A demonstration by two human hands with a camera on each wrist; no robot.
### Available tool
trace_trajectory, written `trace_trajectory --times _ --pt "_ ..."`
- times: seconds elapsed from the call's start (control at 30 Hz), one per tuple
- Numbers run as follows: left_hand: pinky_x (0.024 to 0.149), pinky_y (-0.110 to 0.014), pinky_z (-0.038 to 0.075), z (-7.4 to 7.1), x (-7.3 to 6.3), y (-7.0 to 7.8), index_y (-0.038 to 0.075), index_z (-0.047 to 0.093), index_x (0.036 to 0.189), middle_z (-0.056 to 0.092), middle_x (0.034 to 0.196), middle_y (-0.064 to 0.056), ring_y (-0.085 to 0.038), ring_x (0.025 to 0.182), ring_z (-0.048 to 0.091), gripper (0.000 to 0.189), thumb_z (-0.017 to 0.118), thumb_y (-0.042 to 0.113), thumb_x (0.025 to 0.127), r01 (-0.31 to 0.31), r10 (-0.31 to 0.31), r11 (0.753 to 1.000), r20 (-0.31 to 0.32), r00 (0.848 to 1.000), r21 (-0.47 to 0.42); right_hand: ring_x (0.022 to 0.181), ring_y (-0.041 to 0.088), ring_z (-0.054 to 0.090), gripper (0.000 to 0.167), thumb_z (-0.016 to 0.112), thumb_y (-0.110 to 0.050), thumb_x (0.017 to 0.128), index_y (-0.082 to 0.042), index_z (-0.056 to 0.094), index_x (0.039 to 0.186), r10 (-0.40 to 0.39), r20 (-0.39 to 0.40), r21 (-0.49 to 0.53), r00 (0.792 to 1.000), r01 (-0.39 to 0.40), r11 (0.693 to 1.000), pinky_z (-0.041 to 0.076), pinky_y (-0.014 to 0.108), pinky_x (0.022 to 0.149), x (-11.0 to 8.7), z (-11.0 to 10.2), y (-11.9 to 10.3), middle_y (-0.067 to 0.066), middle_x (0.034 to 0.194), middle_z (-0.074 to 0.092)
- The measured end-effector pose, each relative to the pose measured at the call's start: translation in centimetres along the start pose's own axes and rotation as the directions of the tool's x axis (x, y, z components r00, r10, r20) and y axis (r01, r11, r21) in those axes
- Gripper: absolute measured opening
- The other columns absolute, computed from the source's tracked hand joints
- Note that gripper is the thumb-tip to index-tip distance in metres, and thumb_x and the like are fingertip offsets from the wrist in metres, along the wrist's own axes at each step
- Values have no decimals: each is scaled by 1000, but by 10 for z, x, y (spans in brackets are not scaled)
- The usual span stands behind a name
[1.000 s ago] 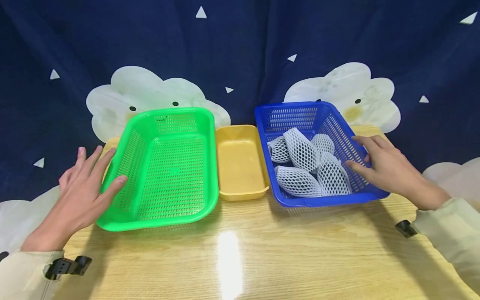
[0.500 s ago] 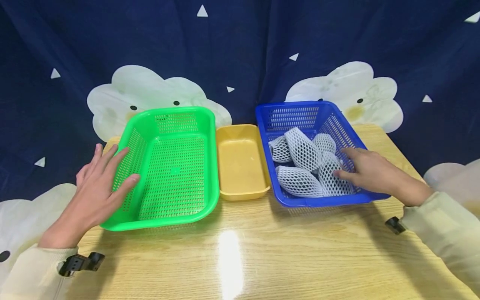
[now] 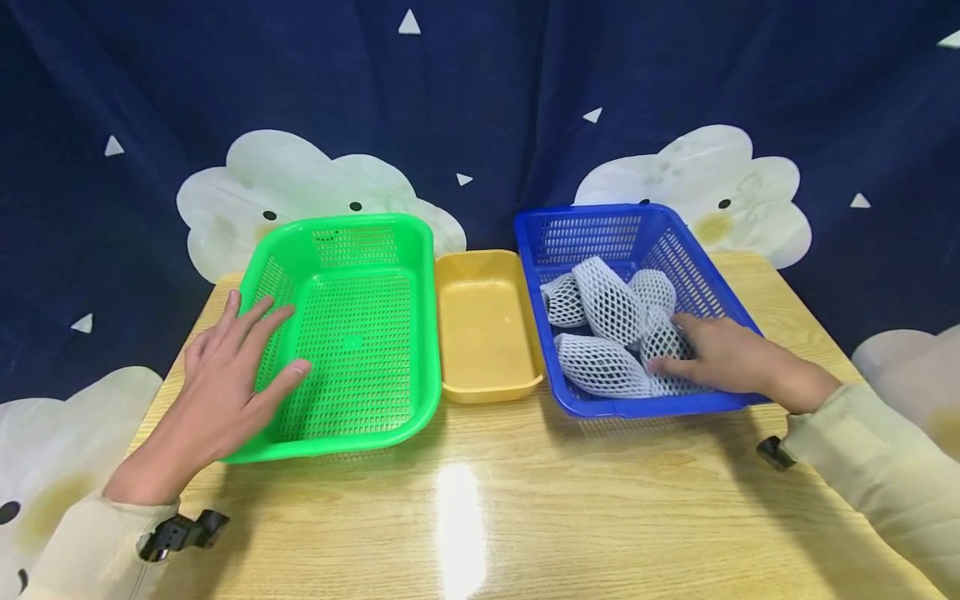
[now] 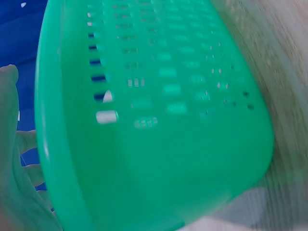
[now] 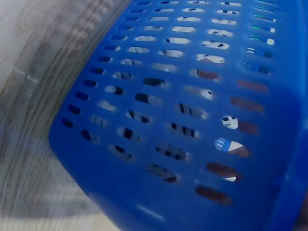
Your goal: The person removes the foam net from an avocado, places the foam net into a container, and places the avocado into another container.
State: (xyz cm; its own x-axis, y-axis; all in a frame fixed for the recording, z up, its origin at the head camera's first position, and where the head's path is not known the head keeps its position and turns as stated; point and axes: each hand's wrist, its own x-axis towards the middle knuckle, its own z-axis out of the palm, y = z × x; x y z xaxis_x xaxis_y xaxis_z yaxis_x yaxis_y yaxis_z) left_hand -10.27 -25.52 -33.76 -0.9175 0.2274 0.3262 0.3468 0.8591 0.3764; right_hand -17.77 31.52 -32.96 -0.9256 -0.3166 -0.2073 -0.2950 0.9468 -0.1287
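In the head view, my left hand (image 3: 228, 379) hovers with spread fingers over the left rim of a green basket (image 3: 431, 333). The left wrist view shows part of this hand beyond the basket's wall (image 4: 144, 168). My right hand (image 3: 731, 358) reaches into a blue basket (image 3: 536, 317), thumb and fingers apart over a white foam-netted item (image 3: 663, 342) at the near right. Whether they touch it is unclear. Several more items in white foam net, such as one long piece (image 3: 603, 300), lie around it; their contents are hidden. The blue wall (image 5: 159, 110) mostly hides the hand in the right wrist view.
A shallow yellow tray (image 3: 487, 333) stands between the two baskets. All three containers rest on a wooden table (image 3: 465, 500). A dark blue curtain (image 3: 480, 100) with clouds and triangles hangs behind.
My right hand has moved left and down, from the blue basket's right rim to over the netted item. The left hand has moved right, further over the green basket.
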Motion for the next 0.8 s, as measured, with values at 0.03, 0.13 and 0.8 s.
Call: trace_trajectory --times 0.03,0.13,0.8 --pt "113 -77 12 1 0 2 16 36 160 29 168 -23 -42 164 0 68 58 45 103 -6 6 1000 0 1000 -5 133 59 52 104 64 -68 91 16 40 148 -1 3 2 1000 1 1000 45 70 106 0 1 0 40 141 55" --pt "113 -77 13 4 0 8 17 38 160 32 167 -22 -42 164 3 68 60 45 102 -30 30 999 -11 999 -11 134 60 50 106 63 -70 91 14 39 150 -2 13 2 1000 2 1000 43 71 108 2 3 0 40 145 51" --pt "116 -71 20 23 1 40 20 43 157 42 162 -16 -43 159 24 70 68 46 97 -131 130 991 25 991 8 118 56 62 87 72 -55 91 8 37 141 -5 55 29 998 4 1000 52 65 95 13 11 2 40 129 60"
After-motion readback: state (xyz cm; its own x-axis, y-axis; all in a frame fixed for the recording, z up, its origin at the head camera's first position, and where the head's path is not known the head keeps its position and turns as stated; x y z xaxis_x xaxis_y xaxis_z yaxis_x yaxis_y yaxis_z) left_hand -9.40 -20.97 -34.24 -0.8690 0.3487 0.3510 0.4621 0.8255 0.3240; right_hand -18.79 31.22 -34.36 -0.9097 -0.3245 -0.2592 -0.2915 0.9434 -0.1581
